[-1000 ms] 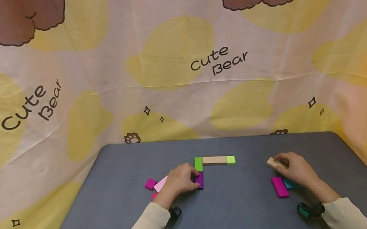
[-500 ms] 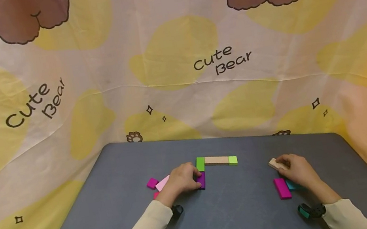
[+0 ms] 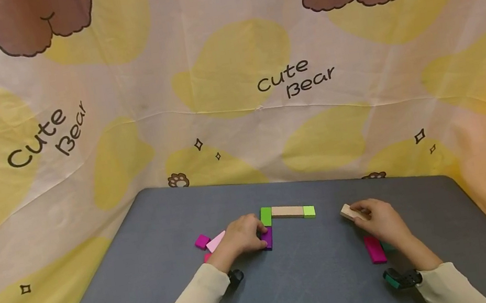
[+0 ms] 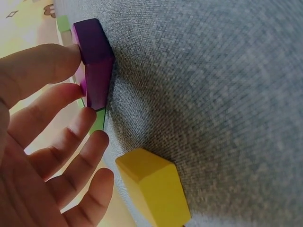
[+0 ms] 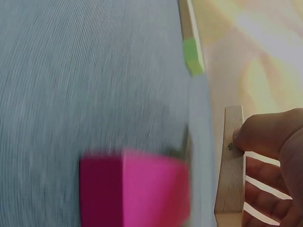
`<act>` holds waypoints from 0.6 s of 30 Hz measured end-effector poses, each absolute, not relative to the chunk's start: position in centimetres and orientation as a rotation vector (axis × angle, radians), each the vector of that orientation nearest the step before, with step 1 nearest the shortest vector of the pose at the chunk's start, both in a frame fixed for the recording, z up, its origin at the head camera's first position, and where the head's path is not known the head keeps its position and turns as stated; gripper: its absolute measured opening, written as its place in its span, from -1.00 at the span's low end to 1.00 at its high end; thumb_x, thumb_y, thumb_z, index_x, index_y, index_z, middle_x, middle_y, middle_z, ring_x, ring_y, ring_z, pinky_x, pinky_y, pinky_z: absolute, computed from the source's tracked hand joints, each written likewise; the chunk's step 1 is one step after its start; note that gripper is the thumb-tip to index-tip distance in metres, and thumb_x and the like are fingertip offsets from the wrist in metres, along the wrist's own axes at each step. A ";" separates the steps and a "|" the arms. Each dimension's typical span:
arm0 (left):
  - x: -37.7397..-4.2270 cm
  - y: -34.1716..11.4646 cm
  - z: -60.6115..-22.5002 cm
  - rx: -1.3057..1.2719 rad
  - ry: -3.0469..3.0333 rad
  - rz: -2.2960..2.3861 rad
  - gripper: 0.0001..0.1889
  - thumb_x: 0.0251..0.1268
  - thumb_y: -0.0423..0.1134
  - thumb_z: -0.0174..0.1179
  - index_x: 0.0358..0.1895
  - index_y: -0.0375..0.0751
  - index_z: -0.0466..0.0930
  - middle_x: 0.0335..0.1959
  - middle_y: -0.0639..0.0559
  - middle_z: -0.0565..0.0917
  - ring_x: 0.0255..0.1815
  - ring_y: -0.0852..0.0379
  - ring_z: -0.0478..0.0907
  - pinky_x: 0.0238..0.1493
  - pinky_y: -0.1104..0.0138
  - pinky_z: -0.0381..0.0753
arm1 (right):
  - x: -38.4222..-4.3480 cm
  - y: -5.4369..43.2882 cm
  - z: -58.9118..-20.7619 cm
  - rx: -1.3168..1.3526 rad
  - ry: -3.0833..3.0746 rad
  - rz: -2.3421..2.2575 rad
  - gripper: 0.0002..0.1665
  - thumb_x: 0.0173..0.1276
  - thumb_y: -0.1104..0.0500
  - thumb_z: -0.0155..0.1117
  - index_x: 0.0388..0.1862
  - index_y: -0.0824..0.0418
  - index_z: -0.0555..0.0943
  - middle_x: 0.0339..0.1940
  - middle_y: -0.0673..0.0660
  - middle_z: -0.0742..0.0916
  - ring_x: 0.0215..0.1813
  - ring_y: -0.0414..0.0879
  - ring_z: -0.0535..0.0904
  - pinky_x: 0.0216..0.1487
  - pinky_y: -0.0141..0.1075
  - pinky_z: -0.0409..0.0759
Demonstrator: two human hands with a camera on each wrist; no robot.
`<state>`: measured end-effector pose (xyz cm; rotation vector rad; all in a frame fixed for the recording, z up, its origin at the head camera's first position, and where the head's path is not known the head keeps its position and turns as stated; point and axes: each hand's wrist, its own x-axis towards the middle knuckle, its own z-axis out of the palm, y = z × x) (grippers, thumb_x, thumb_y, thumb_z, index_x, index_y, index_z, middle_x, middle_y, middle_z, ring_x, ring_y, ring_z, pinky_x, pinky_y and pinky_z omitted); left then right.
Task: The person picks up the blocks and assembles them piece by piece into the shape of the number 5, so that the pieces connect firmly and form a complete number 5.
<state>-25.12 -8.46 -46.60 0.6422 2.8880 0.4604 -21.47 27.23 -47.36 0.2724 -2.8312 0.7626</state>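
Observation:
My left hand holds a purple block with thumb and index finger at its upper edges; the other fingers hang loosely bent. The purple block meets a green block, which joins a beige wooden block tipped by a light green block. On the right, my right hand pinches a plain wooden block; in the right wrist view the thumb presses this wooden block above the table. A magenta block lies below that hand, and a teal block is mostly covered by it.
Left of my left hand lie a magenta cube, a pale pink block and a partly hidden red-pink block. A yellow block shows in the left wrist view. A patterned cloth hangs behind the grey table.
My right hand has carried the wooden block leftward and slightly up, off its place above the magenta block. My left hand stays at the purple block. The head view has shifted slightly.

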 end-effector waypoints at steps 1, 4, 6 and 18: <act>-25.2 -8.5 -46.6 0.643 2.889 0.456 -0.68 -0.08 -0.03 0.45 -0.16 0.06 0.78 -0.18 0.09 0.67 -0.11 0.09 0.58 -0.07 0.13 0.56 | -21.5 26.8 -47.3 0.280 -2.825 0.771 -0.68 0.20 0.23 0.31 -0.04 0.25 0.68 -0.06 0.34 0.71 -0.22 0.08 0.65 -0.35 -0.15 0.57; -25.2 -8.4 -46.7 0.645 2.885 0.447 -0.68 -0.08 -0.03 0.45 -0.16 0.06 0.78 -0.17 0.09 0.67 -0.10 0.09 0.58 -0.07 0.12 0.55 | -21.3 25.5 -47.1 0.302 -2.815 0.793 -0.69 0.20 0.24 0.32 -0.05 0.23 0.69 -0.06 0.32 0.71 -0.21 0.06 0.65 -0.33 -0.16 0.57; -25.2 -8.3 -46.7 0.643 2.878 0.445 -0.67 -0.07 -0.03 0.45 -0.15 0.06 0.78 -0.17 0.09 0.67 -0.09 0.09 0.57 -0.06 0.12 0.55 | -21.2 24.6 -47.1 0.323 -2.806 0.803 -0.69 0.19 0.25 0.34 -0.06 0.22 0.69 -0.07 0.30 0.71 -0.20 0.06 0.64 -0.30 -0.13 0.58; -25.1 -8.3 -46.3 0.633 2.878 0.434 -0.67 -0.05 -0.04 0.44 -0.13 0.05 0.78 -0.17 0.07 0.67 -0.09 0.06 0.58 -0.04 0.12 0.55 | -20.5 19.2 -47.4 0.491 -2.762 0.818 -0.70 0.10 0.25 0.42 -0.13 0.13 0.72 -0.14 0.10 0.75 -0.17 -0.07 0.58 -0.22 -0.20 0.55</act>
